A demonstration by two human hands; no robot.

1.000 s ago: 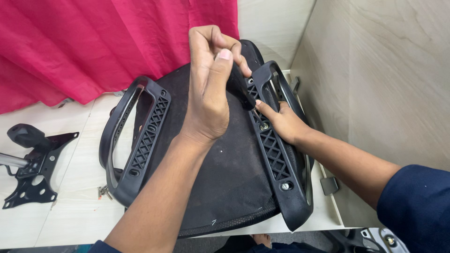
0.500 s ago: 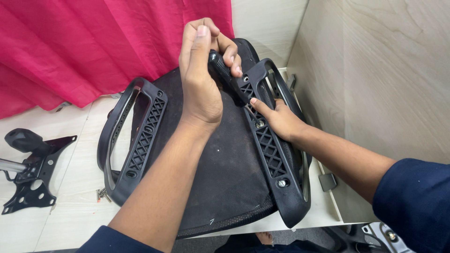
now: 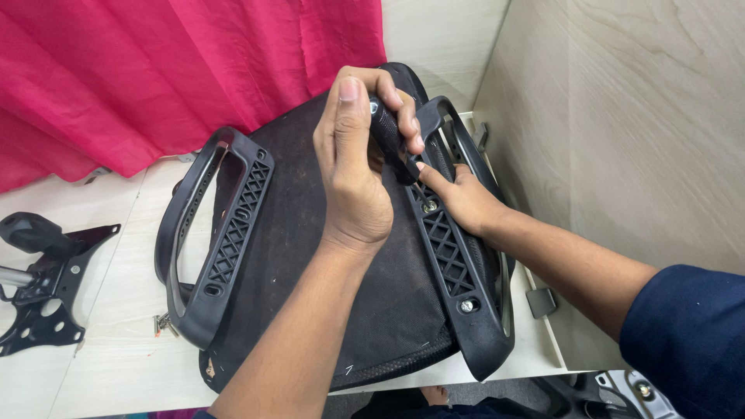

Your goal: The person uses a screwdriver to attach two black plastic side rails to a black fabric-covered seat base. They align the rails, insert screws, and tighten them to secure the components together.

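Black ribbed plastic is what the screw bites into, so the step in hand, as it looks, is driving a fastener through the base of the right armrest (image 3: pixel 454 256) into the upturned office-chair seat (image 3: pixel 326 256), which lies underside-up on the pale table (image 3: pixel 109 310). Left hand (image 3: pixel 353 167) has its fingers curled tight round the black screwdriver handle (image 3: pixel 386 128), thumb up along the top, while the shaft slants down to the screw (image 3: pixel 429 206) in the armrest's lattice plate. Right hand (image 3: pixel 466 198) lies on the armrest bracket just beside that screw, fingers resting flat and one fingertip near the shaft, apparently steadying it; whether it pinches the shaft I cannot tell. To do this well, I judge that the driver should stand closer to square over the screw head, with firm downward pressure so the tip does not ride out and chew the slot. The guiding finger should stay off the tip in case of a slip. A second screw (image 3: pixel 466 306) sits lower in the same plate, so snugging each in turn would seat the plate evenly. The other armrest (image 3: pixel 225 240) rests on the seat's left side, a metal chair mechanism plate (image 3: pixel 46 271) lies well apart at the table's left edge, and a red cloth (image 3: pixel 155 70) hangs behind.
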